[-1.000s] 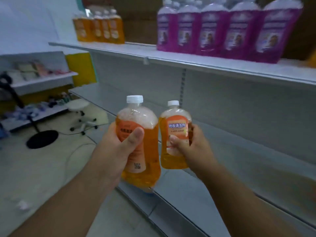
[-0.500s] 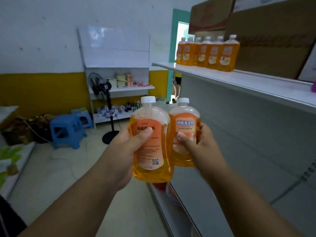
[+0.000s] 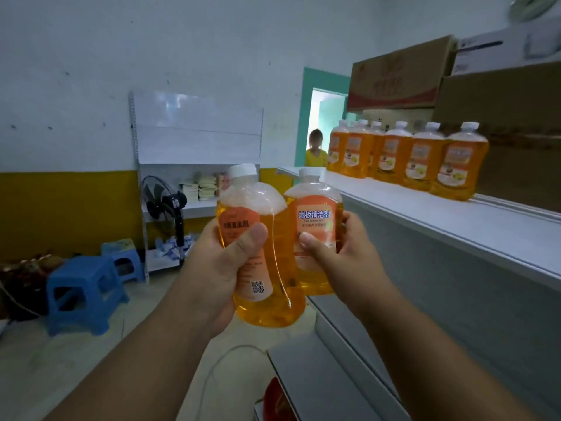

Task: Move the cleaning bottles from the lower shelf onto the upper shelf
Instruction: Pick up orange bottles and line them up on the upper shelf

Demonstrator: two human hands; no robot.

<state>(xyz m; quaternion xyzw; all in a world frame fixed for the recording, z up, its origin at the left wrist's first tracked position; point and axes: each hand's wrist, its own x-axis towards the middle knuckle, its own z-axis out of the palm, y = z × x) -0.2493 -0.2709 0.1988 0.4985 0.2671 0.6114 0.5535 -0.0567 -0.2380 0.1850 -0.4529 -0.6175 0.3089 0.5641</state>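
Two orange cleaning bottles are held upright in the air, side by side and touching or nearly so, beside the front edge of the upper shelf (image 3: 449,226) and not yet over it. The nearer bottle (image 3: 267,268) is gripped by the left hand (image 3: 218,268), thumb across the label and fingers wrapped behind. The farther bottle (image 3: 315,235) is gripped by the right hand (image 3: 349,253) in like manner. Both caps are on; foam is noted under the neck of the nearer bottle.

A row of bottles (image 3: 409,158) of the same kind is already stood on the upper shelf, against the cardboard boxes (image 3: 400,80). That part of the work is judged complete. The two held bottles remain to be set down; bare shelf surface lies in front of the row.

The lower shelf (image 3: 318,381) is only partly in view, and no bottles are seen on the visible portion. Whether more remain there cannot be told.
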